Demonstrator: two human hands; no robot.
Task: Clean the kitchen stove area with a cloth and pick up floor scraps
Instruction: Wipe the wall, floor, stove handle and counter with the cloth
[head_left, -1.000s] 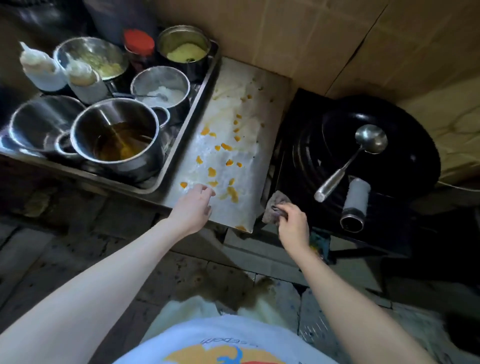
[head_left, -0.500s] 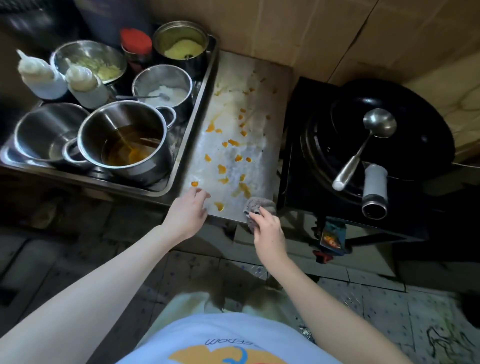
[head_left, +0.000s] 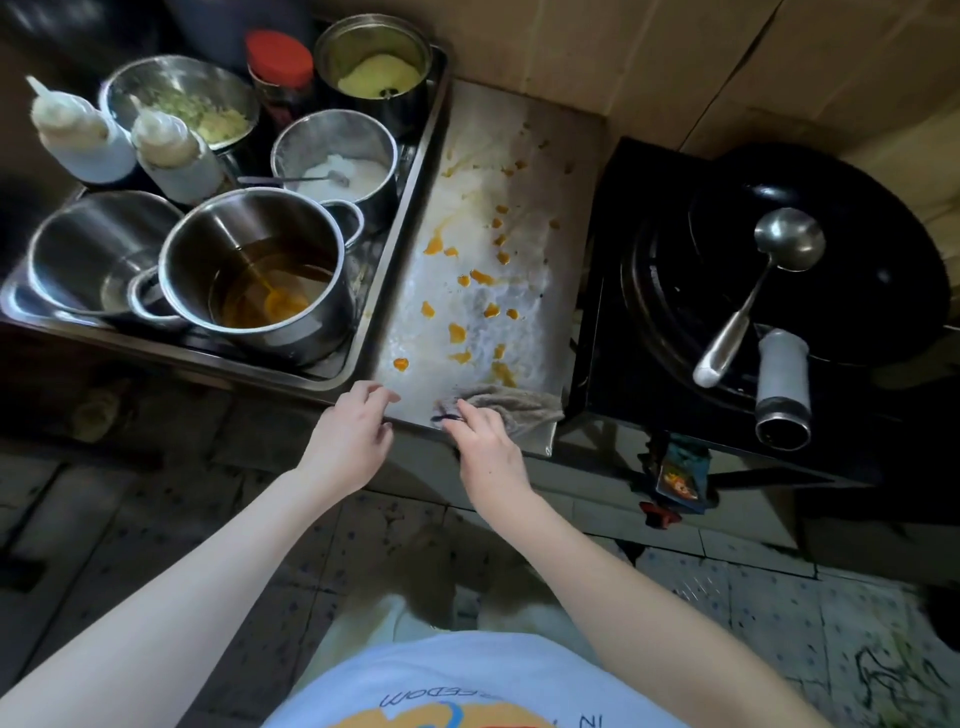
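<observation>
A cloth (head_left: 519, 404) is gripped by the right hand (head_left: 485, 441) at the near edge of the steel surface (head_left: 556, 171), just short of orange spills (head_left: 457, 332); the left hand (head_left: 353, 441) is held loose and empty beside it. Flat, firm strokes drawn toward that edge would likely serve best.

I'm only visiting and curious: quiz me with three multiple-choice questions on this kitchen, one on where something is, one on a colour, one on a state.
1. Where is the cloth? A in a pan; B at the counter's front edge, under the right hand; C on the floor.
2. What colour is the jar lid? A blue; B green; C red.
3. The large pot beside the counter is: A holding amber liquid; B empty; C lidded.
Answers: B, the hand holds it there; C, it shows bright red; A, liquid covers its bottom.
</observation>
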